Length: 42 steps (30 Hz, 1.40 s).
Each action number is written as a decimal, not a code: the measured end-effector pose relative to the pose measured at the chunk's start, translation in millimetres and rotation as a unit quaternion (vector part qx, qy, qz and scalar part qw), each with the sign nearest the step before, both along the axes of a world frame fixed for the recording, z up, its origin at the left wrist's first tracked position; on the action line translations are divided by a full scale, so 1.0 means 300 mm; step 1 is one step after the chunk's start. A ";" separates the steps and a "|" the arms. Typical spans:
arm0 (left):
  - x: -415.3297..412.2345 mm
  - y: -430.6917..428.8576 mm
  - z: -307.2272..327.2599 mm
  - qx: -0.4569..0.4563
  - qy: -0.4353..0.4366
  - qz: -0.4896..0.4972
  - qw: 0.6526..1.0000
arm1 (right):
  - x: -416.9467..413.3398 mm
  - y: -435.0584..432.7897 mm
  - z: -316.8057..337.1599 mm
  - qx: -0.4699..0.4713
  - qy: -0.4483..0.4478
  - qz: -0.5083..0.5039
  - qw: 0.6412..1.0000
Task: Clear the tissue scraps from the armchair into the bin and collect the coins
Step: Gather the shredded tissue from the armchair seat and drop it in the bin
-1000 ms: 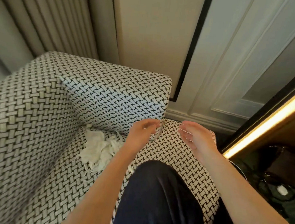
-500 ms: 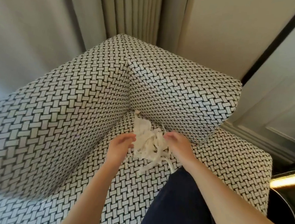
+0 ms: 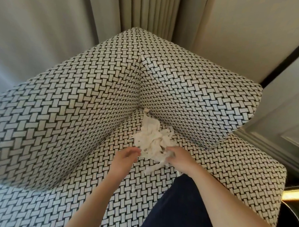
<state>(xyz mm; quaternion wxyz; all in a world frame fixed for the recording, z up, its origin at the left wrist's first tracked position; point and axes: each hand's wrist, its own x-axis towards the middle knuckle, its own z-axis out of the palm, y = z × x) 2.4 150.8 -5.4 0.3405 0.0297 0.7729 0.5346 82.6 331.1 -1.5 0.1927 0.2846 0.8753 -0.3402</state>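
Though crumpled — scraps (image 3: pixel 150 138) against right hand (image 3: pixel 179 158)

Pleated beige curtain (image 3: pixel 150 10) hangs at the top centre, beside a plain cream wall (image 3: pixel 242 31); a black strip (image 3: pixel 293 51) edges white panel moulding (image 3: pixel 287 136); an amber light strip (image 3: pixel 295 194) glows at right; a navy trouser leg (image 3: pixel 182 206) fills the bottom.
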 end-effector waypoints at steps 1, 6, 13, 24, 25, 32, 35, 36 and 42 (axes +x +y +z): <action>0.006 0.008 -0.002 0.002 -0.002 -0.003 1.000 | 0.005 0.000 0.003 -0.020 0.014 -0.025 0.999; 0.024 0.044 -0.008 0.008 0.008 -0.019 1.000 | 0.024 0.025 0.028 -0.092 0.131 -0.172 0.972; 0.054 0.094 -0.027 0.002 0.037 -0.044 0.998 | 0.051 0.050 0.073 -0.233 0.269 -0.358 0.863; 0.041 0.220 -0.069 -0.250 0.399 -0.365 0.803 | 0.074 0.068 0.089 -0.284 0.339 -0.475 0.761; 0.036 0.232 -0.075 -0.275 0.416 -0.386 0.776 | 0.077 0.072 0.088 -0.284 0.340 -0.472 0.762; 0.011 0.256 -0.087 -0.268 0.440 -0.351 0.782 | 0.088 0.064 0.083 -0.287 0.343 -0.444 0.777; 0.007 0.240 -0.063 -0.162 0.398 -0.265 0.863 | 0.092 0.065 0.084 -0.268 0.340 -0.435 0.790; 0.007 0.232 -0.049 -0.131 0.383 -0.244 0.881 | 0.096 0.066 0.087 -0.258 0.338 -0.426 0.799; -0.013 0.200 0.042 -0.046 0.274 -0.168 0.946 | 0.162 0.091 0.121 -0.268 0.321 -0.423 0.804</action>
